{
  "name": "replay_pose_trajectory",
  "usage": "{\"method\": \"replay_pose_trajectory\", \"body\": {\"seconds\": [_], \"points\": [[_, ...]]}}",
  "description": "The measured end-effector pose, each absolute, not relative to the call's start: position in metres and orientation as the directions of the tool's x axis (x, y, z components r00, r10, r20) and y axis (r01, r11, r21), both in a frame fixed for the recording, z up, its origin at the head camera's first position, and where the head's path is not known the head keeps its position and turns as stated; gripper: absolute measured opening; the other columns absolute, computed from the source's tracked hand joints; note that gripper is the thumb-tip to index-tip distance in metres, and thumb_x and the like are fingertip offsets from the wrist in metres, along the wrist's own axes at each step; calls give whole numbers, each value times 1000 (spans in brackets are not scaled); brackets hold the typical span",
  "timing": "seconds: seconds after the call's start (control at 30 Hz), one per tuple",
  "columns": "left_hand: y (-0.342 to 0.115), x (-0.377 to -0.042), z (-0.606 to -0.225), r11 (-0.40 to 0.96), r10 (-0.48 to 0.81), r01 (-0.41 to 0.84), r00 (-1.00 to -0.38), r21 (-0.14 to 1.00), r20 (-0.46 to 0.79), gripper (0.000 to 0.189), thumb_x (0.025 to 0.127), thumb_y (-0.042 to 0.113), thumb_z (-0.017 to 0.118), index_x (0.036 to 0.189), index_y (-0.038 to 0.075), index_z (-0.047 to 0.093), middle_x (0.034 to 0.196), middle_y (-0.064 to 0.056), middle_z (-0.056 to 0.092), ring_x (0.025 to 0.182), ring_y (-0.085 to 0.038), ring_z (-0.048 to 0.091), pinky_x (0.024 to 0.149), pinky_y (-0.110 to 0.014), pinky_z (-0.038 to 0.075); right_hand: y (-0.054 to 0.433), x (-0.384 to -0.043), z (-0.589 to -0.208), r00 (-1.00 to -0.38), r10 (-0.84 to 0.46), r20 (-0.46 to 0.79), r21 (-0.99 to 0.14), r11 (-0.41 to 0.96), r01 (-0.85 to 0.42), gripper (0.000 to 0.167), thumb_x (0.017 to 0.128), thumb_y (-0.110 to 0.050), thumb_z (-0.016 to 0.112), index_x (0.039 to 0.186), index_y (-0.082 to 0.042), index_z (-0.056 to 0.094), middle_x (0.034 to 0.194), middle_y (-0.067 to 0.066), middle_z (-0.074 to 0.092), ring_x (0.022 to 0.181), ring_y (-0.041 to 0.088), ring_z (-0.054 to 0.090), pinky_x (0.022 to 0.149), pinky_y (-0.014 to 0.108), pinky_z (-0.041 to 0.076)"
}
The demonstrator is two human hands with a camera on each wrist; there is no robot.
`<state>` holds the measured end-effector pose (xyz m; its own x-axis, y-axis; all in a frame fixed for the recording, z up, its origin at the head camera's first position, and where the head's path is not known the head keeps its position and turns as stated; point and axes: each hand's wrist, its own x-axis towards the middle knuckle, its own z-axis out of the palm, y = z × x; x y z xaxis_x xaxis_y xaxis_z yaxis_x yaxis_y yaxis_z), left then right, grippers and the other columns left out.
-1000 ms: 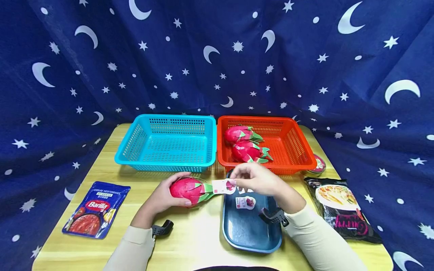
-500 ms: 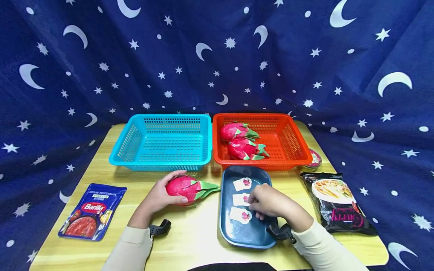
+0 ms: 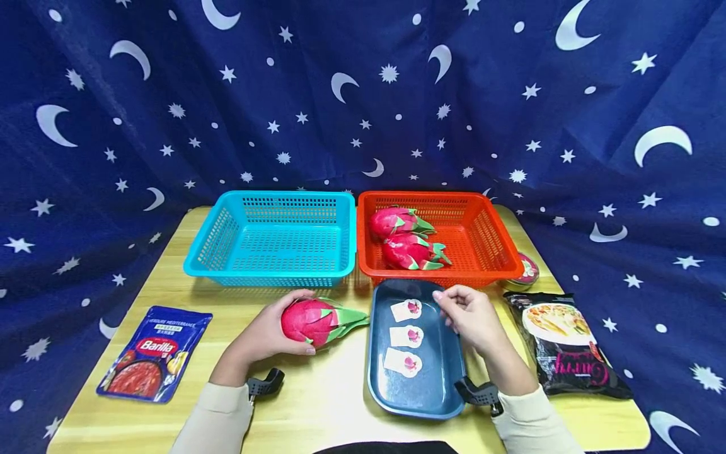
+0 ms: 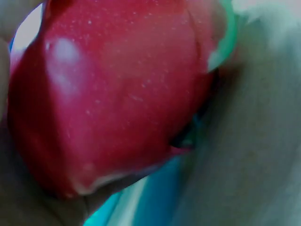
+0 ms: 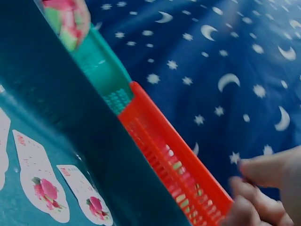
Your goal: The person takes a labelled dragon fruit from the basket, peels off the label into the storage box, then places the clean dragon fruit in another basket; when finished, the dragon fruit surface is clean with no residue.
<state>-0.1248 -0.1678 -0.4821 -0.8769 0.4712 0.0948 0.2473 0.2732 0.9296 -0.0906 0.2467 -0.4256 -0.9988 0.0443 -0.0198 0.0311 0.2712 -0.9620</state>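
Observation:
A pink dragon fruit [image 3: 309, 321] with green leafy tips lies on the table, and my left hand [image 3: 275, 334] grips its rounded end. Its red skin [image 4: 117, 94] fills much of the left wrist view. Beside its tip is a dark blue tray [image 3: 422, 394] bearing three white labels, one of them the nearest label [image 3: 403, 362], each printed with a dragon fruit picture. Over the tray's right rim hovers my right hand [image 3: 473, 318], fingers loosely bent. A small dark pink spot shows at its fingertip; I see no label in that hand.
Behind stand a turquoise basket [image 3: 272, 274] and a red basket [image 3: 476, 271] with two dragon fruits [image 3: 397, 222] in it. A blue Barilla pouch [image 3: 155, 353] lies at left. At right are a black curry packet [image 3: 567, 347] and a round tin [image 3: 527, 270].
My right hand held a label near the fruit's tip, then reached into the tray, where three labels now show. It has since lifted to the right. The left hand keeps its grip.

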Motion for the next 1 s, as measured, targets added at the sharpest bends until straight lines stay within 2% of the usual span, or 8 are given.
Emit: {"method": "replay_pose_trajectory", "body": {"seconds": [0.07, 0.17, 0.27, 0.37, 0.53, 0.67, 0.83, 1.0], "points": [[-169, -123, -480, 302, 460, 270, -881, 914, 108, 101, 63, 24, 105, 149, 13, 54, 133, -5, 63, 115, -29, 64, 88, -38, 60, 254, -92, -432, -979, 197, -50, -991, 109, 72, 28, 102, -16, 73, 87, 6, 63, 64, 6, 57, 49, 12, 50, 40, 21, 40], [-178, -116, -469, 324, 443, 306, -885, 895, 142, 95, 65, 28, 104, 146, 14, 57, 131, -5, 63, 112, -29, 64, 84, -37, 61, 266, -97, -437, -952, 278, -124, -989, -109, 96, 31, 104, -21, 70, 84, 0, 60, 65, 2, 54, 49, 10, 46, 41, 19, 38], [-192, -108, -449, 326, 431, 351, -881, 878, 192, 93, 66, 27, 104, 145, 15, 58, 130, -6, 64, 110, -31, 64, 82, -38, 61, 276, -104, -441, -950, 261, -171, -965, -241, 107, 27, 105, -26, 69, 89, -8, 59, 73, 1, 56, 56, 11, 49, 47, 21, 42], [-202, -103, -421, 320, 437, 408, -864, 855, 249, 92, 66, 21, 103, 146, 15, 58, 130, -7, 65, 109, -33, 65, 83, -39, 61, 283, -111, -444, -952, 235, -194, -931, -351, 103, 24, 105, -26, 68, 97, -9, 55, 81, 3, 60, 63, 13, 53, 54, 24, 47], [-187, -107, -380, 329, 410, 445, -862, 833, 298, 94, 68, 21, 103, 148, 26, 54, 138, -2, 60, 115, -29, 62, 88, -39, 59, 289, -120, -451, -968, 212, -131, -866, -499, 8, 19, 107, -17, 64, 99, -5, 52, 86, 8, 70, 70, 18, 64, 65, 28, 56], [-132, -125, -359, 270, 425, 460, -845, 846, 324, 97, 69, 26, 103, 150, 29, 49, 145, 2, 54, 123, -27, 58, 94, -42, 57, 293, -122, -458, -983, 184, -18, -796, -597, -98, 14, 108, -6, 60, 97, 0, 54, 88, 18, 74, 79, 25, 74, 78, 34, 62], [-34, -159, -346, 199, 474, 507, -799, 839, 371, 97, 70, 28, 102, 150, 20, 47, 143, 0, 54, 125, -22, 55, 97, -43, 54, 296, -124, -467, -988, 150, 42, -716, -685, -134, 9, 108, 2, 55, 103, 5, 49, 92, 25, 73, 87, 31, 76, 87, 41, 60], [63, -200, -345, 291, 360, 382, -893, 877, 269, 89, 68, 33, 103, 139, 20, 51, 129, -1, 60, 110, -17, 60, 85, -32, 56, 296, -125, -473, -987, 137, 79, -715, -682, -152, 13, 108, -1, 55, 111, 4, 43, 96, 23, 74, 88, 29, 76, 86, 39, 61]]}}
